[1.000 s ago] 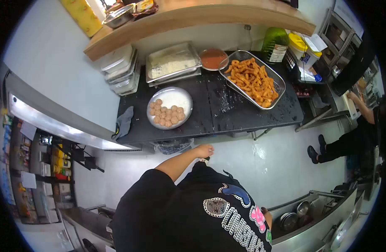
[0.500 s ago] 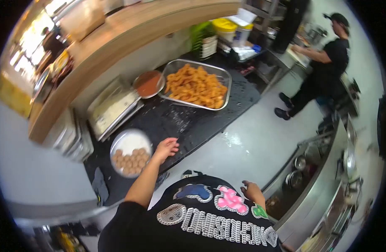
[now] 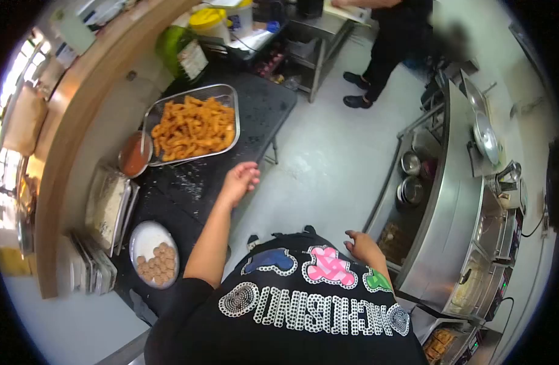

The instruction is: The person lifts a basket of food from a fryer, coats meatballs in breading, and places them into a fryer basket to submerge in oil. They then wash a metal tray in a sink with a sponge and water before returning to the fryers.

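Note:
My left hand [image 3: 240, 184] hangs in the air by the edge of the black table [image 3: 176, 201], below the tray, with its fingers loosely curled and apart and nothing in them. Low at my right side, my right hand [image 3: 363, 247] is empty, its fingers apart. A metal tray of fried orange-brown pieces [image 3: 194, 128] stands on the table. Left of it is a bowl of red sauce [image 3: 135, 156]. Nearer to me lies a white plate [image 3: 147, 236] with several round brown balls [image 3: 159, 265]. A tray with white powder [image 3: 109, 204] sits behind the plate.
Another person [image 3: 395, 42] in black stands at a metal table [image 3: 328, 21] ahead. Grey floor [image 3: 297, 176] runs between the black table and a steel counter [image 3: 455, 201] on the right, with pots [image 3: 409, 190] below. A wooden shelf [image 3: 79, 103] overhangs the left side.
The view has turned to the right, so the table and its trays appear further left. My left hand now appears near the fried-food tray instead of beside the plate. Both hands remain empty.

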### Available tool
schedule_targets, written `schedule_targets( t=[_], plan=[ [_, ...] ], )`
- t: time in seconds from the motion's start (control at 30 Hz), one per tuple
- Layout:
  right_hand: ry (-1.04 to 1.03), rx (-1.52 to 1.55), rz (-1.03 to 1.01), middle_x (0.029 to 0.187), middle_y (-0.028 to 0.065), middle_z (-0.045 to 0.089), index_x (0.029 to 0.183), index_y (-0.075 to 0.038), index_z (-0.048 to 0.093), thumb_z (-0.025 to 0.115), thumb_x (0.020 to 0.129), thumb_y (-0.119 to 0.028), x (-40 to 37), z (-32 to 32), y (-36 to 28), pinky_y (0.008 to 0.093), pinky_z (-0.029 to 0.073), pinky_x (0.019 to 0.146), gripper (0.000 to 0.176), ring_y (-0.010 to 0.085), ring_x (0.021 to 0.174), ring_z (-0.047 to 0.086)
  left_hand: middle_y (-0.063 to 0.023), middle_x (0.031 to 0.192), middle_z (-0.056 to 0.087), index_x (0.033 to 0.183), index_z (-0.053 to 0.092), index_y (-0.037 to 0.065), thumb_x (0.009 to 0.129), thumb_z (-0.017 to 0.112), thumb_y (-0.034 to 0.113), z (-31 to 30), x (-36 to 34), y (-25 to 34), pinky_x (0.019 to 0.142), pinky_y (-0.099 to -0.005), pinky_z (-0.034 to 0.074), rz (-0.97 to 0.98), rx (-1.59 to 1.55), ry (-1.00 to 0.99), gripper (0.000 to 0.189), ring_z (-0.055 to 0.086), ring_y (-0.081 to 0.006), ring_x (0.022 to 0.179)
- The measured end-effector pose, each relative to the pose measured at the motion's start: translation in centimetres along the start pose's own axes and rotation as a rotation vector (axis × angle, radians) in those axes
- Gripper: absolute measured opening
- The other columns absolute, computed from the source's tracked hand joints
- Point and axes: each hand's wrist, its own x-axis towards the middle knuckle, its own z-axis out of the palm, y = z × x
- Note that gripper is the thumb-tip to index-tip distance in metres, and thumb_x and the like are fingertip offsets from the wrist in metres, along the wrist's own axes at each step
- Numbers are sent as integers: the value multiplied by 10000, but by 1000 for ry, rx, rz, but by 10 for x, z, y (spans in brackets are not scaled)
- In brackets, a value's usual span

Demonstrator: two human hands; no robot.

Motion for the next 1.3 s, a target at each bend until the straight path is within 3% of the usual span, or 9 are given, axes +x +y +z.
schedule_targets(
  t=[0.17, 0.43, 0.5, 0.6, 0.73, 0.9, 0.97, 1.13, 1.3],
  plan=[
    [14, 52, 107, 1039, 239, 584, 1147, -26, 532, 556, 805, -223, 13, -51, 73, 428, 435, 859, 395, 387, 984, 546, -42, 976, 617, 1126, 529, 76, 903, 489, 175, 44, 46, 29, 658, -243, 471, -5, -18, 83, 248, 586, -103, 777],
    [141, 62, 113, 1054, 212, 599, 1156, -43, 542, 594, 785, -201, 77, -119, 111, 397, 458, 845, 406, 361, 965, 578, -36, 990, 629, 1107, 559, 57, 886, 514, 160, 73, 152, 107, 722, -256, 460, 258, 460, 94, 247, 590, -112, 826],
    [153, 82, 91, 1032, 221, 602, 1139, -33, 546, 592, 788, -191, 104, -128, 115, 394, 463, 828, 388, 364, 957, 581, -112, 894, 652, 1024, 611, 44, 843, 529, 134, 75, 184, 136, 746, -305, 474, 479, 618, 193, 218, 624, -207, 814],
    [129, 76, 99, 1006, 225, 606, 1122, -22, 547, 592, 790, -192, 143, -148, 109, 392, 466, 816, 376, 366, 946, 585, -160, 946, 636, 1013, 611, 31, 811, 520, 94, 65, 253, 189, 800, -383, 467, 676, 965, 272, 230, 604, -314, 896],
    [69, 157, 161, 1049, 238, 587, 1133, -33, 556, 591, 781, -195, 201, -186, 99, 416, 434, 875, 389, 389, 1004, 546, -188, 1022, 603, 1008, 631, 59, 758, 476, 32, 28, 395, 253, 839, -422, 452, 558, 1187, 358, 295, 565, -346, 964],
    [-59, 165, 255, 1015, 235, 602, 1131, -32, 558, 603, 775, -197, 279, -246, 74, 410, 461, 833, 395, 384, 943, 579, -177, 1026, 594, 921, 628, 48, 756, 471, 46, -42, 568, 261, 832, -425, 473, 231, 1380, 525, 227, 562, -328, 999],
    [-28, 164, 227, 1003, 232, 606, 1126, -36, 562, 604, 775, -194, 313, -272, 67, 408, 465, 824, 386, 376, 929, 586, -173, 1050, 585, 933, 616, 45, 771, 470, 59, -63, 620, 251, 827, -428, 476, 203, 1406, 477, 219, 558, -323, 1011],
    [-1, 215, 306, 994, 226, 607, 1092, -24, 570, 605, 772, -172, 373, -326, 44, 406, 470, 813, 354, 353, 926, 592, -156, 1096, 562, 1052, 558, 47, 804, 464, 91, -64, 667, 244, 832, -416, 470, 29, 1525, 402, 269, 544, -303, 1041],
    [-30, 5, 156, 984, 220, 614, 1095, -18, 566, 610, 769, -164, 419, -350, 43, 400, 475, 807, 360, 351, 927, 596, -169, 1057, 563, 1041, 548, 41, 762, 514, 80, -65, 668, 265, 818, -409, 465, 13, 1630, 306, 284, 551, -289, 1006]
  ],
)
